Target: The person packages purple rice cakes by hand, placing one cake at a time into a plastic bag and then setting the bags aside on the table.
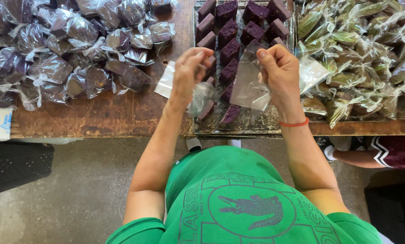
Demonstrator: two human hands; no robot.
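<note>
Head view: both hands pinch a thin clear plastic bag (250, 86) over the tray of purple cake blocks (238, 27), left hand (189, 74) at nine o'clock, right hand (279, 72) at three; flimsy, slippery, best held by its edges.

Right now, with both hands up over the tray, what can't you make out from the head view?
- Left hand: its back hides the fingertips, so its grip on the crumpled bag is unclear.
- Right hand pinches a clear plastic bag; whether anything is inside is unclear.
- Tray of purple blocks: far end cut off by the top edge.
- Green wrapped pieces: cut off at right.
</note>
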